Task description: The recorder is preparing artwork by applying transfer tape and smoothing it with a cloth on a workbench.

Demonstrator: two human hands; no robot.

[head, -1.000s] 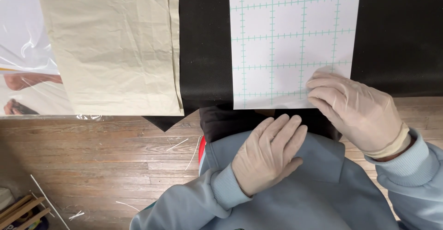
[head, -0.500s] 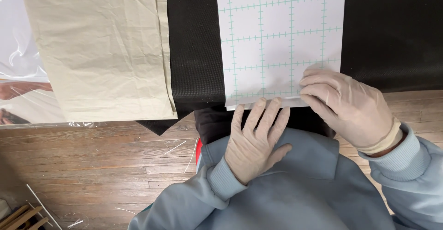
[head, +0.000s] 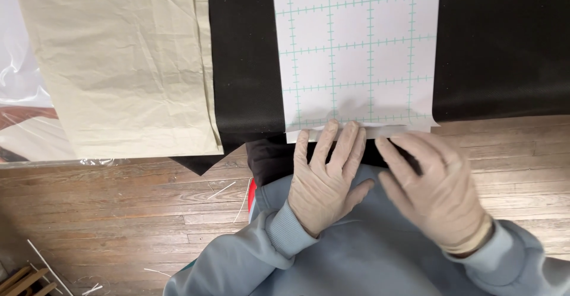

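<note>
— Head view: where do the hands sit against the table edge?

— Both gloved hands lie at the near edge of the black mat [head: 243, 64]. The left hand [head: 325, 180] is flat, fingers spread, its fingertips touching the bottom edge of the grid sheet [head: 356, 46]. The right hand [head: 436, 192] is just beside it, fingers loosely open, gripping nothing; its fingertips reach the dark strip under the sheet's edge.

— Where is the sheet itself?

— It lies flat on the mat, running up out of the top of the picture, its lower edge at the mat's near edge. Bare mat lies to either side of it, wider on the right.

— What else lies nearby?

— Left of that, a creased beige cloth [head: 124, 64] overlaps the mat, well apart from the hands. Clear plastic [head: 18, 88] shows at the far left, cut off. Below the table is wood floor [head: 119, 213] with scattered thin scraps.

— Anything hard to tell?

— The right hand is blurred. Grey sleeves [head: 279, 242] hide both wrists, and the torso hides the table's edge under the hands.
</note>
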